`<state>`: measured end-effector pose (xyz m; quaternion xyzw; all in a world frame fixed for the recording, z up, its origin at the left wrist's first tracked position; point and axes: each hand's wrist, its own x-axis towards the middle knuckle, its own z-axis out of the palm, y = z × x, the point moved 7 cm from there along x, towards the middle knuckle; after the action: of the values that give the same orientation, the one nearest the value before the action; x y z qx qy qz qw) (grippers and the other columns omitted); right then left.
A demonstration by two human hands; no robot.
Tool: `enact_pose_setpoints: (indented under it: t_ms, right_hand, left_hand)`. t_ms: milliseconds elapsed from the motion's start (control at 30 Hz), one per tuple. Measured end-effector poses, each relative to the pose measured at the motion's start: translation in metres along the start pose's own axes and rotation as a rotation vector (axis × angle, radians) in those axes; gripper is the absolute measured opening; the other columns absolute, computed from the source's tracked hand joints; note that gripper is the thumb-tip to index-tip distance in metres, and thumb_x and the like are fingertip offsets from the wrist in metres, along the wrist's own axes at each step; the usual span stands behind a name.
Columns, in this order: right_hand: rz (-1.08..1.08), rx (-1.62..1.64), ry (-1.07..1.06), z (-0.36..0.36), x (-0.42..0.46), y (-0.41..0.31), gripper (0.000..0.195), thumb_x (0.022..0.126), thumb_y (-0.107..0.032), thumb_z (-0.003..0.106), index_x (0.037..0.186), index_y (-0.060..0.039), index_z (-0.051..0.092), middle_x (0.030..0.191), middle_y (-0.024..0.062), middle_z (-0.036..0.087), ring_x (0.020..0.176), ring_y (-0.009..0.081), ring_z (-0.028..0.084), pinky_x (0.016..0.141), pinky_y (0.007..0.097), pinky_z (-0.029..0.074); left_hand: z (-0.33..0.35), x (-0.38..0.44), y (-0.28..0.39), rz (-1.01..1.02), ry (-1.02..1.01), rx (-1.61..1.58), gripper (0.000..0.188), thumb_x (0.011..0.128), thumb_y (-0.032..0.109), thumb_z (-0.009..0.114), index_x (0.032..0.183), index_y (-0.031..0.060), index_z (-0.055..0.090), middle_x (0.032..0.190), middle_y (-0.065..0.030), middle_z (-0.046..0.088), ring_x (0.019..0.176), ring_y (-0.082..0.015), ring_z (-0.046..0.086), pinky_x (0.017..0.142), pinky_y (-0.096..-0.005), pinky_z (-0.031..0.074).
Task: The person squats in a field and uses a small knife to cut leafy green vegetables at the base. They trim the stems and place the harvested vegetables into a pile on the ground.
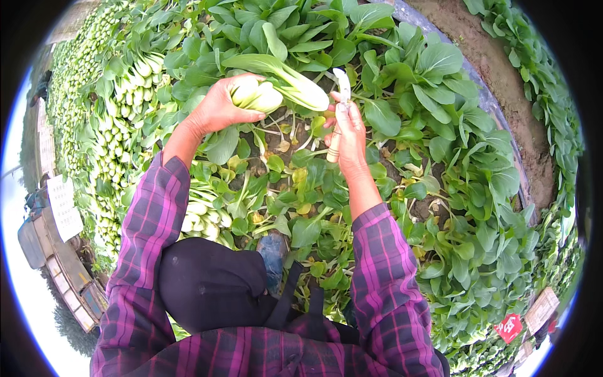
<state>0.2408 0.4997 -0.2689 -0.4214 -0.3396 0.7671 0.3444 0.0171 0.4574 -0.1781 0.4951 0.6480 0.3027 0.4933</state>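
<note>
My left hand is closed around pale, swollen pak choi stems. Another pak choi piece, with a broad white-green base and a long leaf, lies between my hands. Its base is close to my right fingertips; whether they touch it, I cannot tell. My right hand grips a small knife by its wooden handle, the light-coloured blade pointing up and away from me. Below the hands, yellowing leaves and loose stalks cover the soil.
Cut pak choi lies in rows on the left, with a smaller pile by my knee. Standing pak choi grows ahead and right, edged by a grey strip and a bare soil path. A truck stands far left.
</note>
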Motion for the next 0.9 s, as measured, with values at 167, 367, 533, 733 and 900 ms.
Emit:
enact_pose_setpoints:
  t_ms: [167, 367, 533, 733, 900]
  right_hand:
    - [-0.169, 0.084, -0.14, 0.026, -0.044, -0.06, 0.042, 0.089, -0.021, 0.07, 0.125, -0.0067, 0.051, 0.087, 0.0014, 0.059, 0.058, 0.0045, 0.048, 0.05, 0.0194, 0.041]
    - [-0.265, -0.181, -0.109, 0.015, -0.081, -0.109, 0.037, 0.086, -0.007, 0.073, 0.119, -0.0018, 0.056, 0.093, 0.0029, 0.066, 0.066, 0.0022, 0.054, 0.058, 0.0168, 0.043]
    - [-0.211, -0.308, -0.32, 0.083, -0.104, -0.113, 0.035, 0.086, -0.01, 0.074, 0.117, -0.0022, 0.06, 0.089, -0.0012, 0.064, 0.066, 0.0005, 0.051, 0.059, 0.0162, 0.041]
    - [-0.12, -0.149, -0.438, 0.158, -0.121, -0.108, 0.035, 0.091, -0.023, 0.07, 0.118, -0.0021, 0.062, 0.086, -0.0015, 0.061, 0.054, 0.0025, 0.045, 0.047, 0.0167, 0.036]
    - [-0.207, -0.351, -0.538, 0.195, -0.14, -0.11, 0.044, 0.098, -0.027, 0.058, 0.136, -0.0063, 0.051, 0.112, 0.0049, 0.06, 0.08, 0.0068, 0.055, 0.055, 0.0181, 0.042]
  left_hand:
    - [0.03, -0.035, 0.011, -0.044, -0.032, -0.267, 0.063, 0.066, 0.0, 0.085, 0.123, 0.0024, 0.058, 0.11, -0.0008, 0.065, 0.101, -0.0092, 0.06, 0.094, -0.0284, 0.049]
    - [0.018, -0.099, 0.051, 0.103, 0.082, -0.379, 0.08, 0.066, 0.0, 0.08, 0.139, 0.0047, 0.047, 0.129, -0.0073, 0.057, 0.105, -0.0147, 0.06, 0.095, -0.0305, 0.05]
    - [0.021, -0.118, 0.08, 0.237, 0.108, -0.389, 0.062, 0.066, 0.001, 0.082, 0.123, 0.0011, 0.058, 0.13, -0.0109, 0.059, 0.112, -0.0158, 0.059, 0.097, -0.0304, 0.048]
    - [-0.001, -0.154, 0.087, 0.37, 0.178, -0.424, 0.061, 0.065, 0.003, 0.086, 0.119, 0.0061, 0.059, 0.113, -0.001, 0.063, 0.104, -0.0118, 0.059, 0.095, -0.029, 0.048]
    - [-0.061, -0.215, 0.07, 0.288, 0.29, -0.274, 0.058, 0.067, 0.007, 0.086, 0.119, 0.0066, 0.06, 0.109, -0.0011, 0.063, 0.103, -0.0124, 0.058, 0.095, -0.0287, 0.046]
